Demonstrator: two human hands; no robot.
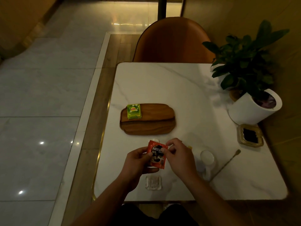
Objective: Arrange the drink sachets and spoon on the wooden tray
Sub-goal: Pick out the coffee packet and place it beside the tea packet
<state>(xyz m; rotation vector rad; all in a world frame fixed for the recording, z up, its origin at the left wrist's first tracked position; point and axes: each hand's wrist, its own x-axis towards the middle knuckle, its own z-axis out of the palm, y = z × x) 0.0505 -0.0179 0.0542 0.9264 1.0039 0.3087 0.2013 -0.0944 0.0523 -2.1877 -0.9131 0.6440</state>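
Both hands meet low in the frame: the left hand (138, 160) and right hand (178, 154) each pinch the red coffee sachet (157, 154) above the white counter (162, 85); the wooden tray (156, 126) lies beyond.

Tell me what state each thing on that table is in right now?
Green tea sachet: lying on the wooden tray, left end.
Red coffee sachet: held by left hand and right hand, off the tray.
Spoon: on table, untouched.
White cup: upright.
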